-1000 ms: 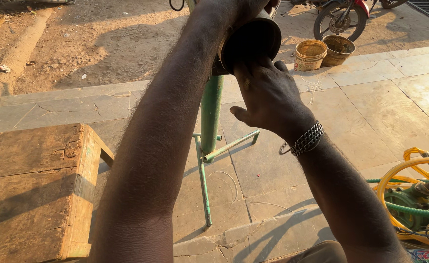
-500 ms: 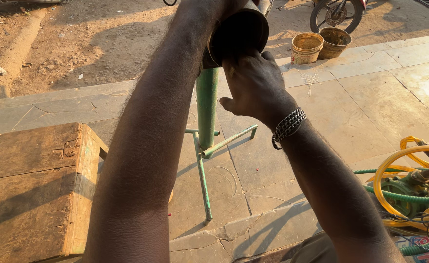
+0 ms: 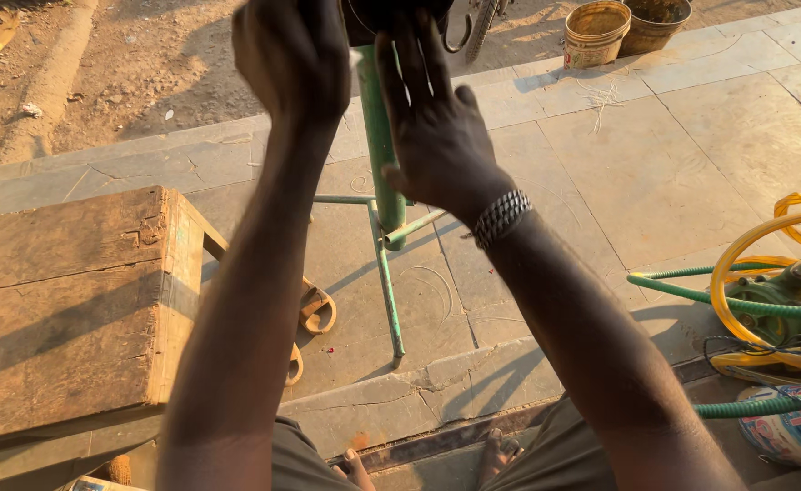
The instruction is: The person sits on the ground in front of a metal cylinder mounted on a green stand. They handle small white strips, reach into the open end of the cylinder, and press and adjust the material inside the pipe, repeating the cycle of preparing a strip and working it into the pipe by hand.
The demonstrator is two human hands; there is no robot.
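There is one view only, from the person's head, tilted steeply down and forward along both raised forearms. It sits close to the hands, which fill the upper middle, and looks past them onto the paved floor (image 3: 600, 182), out to the dirt ground (image 3: 128, 73) beyond.

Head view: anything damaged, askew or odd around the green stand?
Mostly the paving: the stone step edge below the green stand is cracked, with pieces split apart. Loose straw lies scattered near the two buckets. Both hands, left hand and right hand, are raised at the dark part atop the stand.
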